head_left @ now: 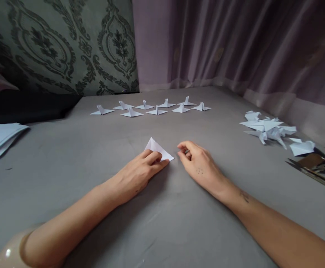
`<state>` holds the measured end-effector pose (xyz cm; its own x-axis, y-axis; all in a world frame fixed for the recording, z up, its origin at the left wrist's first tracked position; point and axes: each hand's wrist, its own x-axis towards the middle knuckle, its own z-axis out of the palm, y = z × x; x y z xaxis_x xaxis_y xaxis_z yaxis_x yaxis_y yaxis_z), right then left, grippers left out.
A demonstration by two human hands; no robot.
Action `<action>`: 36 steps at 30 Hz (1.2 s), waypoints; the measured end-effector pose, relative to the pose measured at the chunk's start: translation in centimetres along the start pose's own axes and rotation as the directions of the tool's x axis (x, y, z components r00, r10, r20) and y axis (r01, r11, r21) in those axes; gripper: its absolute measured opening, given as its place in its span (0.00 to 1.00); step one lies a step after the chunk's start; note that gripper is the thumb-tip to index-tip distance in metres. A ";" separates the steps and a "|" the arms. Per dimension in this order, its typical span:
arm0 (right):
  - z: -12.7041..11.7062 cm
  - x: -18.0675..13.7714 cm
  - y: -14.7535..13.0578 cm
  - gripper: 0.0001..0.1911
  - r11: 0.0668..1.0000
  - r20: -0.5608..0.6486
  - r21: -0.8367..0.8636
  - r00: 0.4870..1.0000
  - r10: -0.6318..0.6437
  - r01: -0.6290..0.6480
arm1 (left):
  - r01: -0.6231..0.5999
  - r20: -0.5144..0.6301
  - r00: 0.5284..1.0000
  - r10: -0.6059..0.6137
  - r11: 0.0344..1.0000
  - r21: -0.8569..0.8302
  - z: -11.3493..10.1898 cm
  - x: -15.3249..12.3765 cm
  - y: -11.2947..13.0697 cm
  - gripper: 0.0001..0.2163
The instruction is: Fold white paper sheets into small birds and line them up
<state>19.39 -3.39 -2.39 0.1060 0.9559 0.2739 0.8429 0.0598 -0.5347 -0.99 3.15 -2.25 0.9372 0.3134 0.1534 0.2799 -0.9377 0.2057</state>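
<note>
A small piece of white folded paper [154, 144] lies on the grey surface in front of me, one pointed corner facing away and another to the right. My left hand [147, 162] is closed on its near side, fingers curled and thumb stretched along the lower edge, covering much of it. Just to the right, apart from the paper, my right hand [197, 158] hovers with loosely bent fingers. A small gap shows between its thumb and index finger, and I see nothing held there.
Several folded paper figures [157, 111] stand in two rows farther back. More folded white paper [265, 126] is heaped at the right, near scissors [313, 173] and other small tools. White sheets [0, 139] lie at the left beside black cloth [31, 106]. A curtain [207, 44] hangs behind.
</note>
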 end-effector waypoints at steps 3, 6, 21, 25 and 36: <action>-0.2 -0.1 0.1 0.09 0.999 -0.006 0.028 0.999 0.037 -0.037 | -0.002 0.005 1.000 0.002 1.000 0.022 0.1 0.3 0.0 0.22; -0.1 -0.2 -0.2 0.11 0.998 0.024 0.036 0.999 0.040 -0.041 | 0.007 0.015 1.000 -0.008 0.998 0.057 0.2 0.7 0.0 0.24; -0.3 -0.3 -1.3 0.13 0.990 0.077 0.131 0.995 -0.066 0.056 | 0.351 -0.498 0.817 -0.291 0.936 0.030 -0.9 -0.1 0.9 0.25; -0.5 -0.4 -1.7 0.14 0.980 0.057 0.173 0.992 -0.109 0.098 | 0.318 -0.343 0.896 -0.283 0.947 0.049 -1.2 -0.3 -0.1 0.26; -0.4 -0.9 -1.8 0.15 0.987 -0.041 0.075 0.990 -0.137 0.140 | 0.257 -0.344 0.930 -0.126 0.893 0.369 -1.2 -0.8 1.0 0.10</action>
<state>18.02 -4.50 -1.40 0.0114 0.9259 0.3775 0.8074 0.2142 -0.5498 -1.75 2.15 -1.00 0.7650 0.4613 0.4494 0.5680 -0.8122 -0.1331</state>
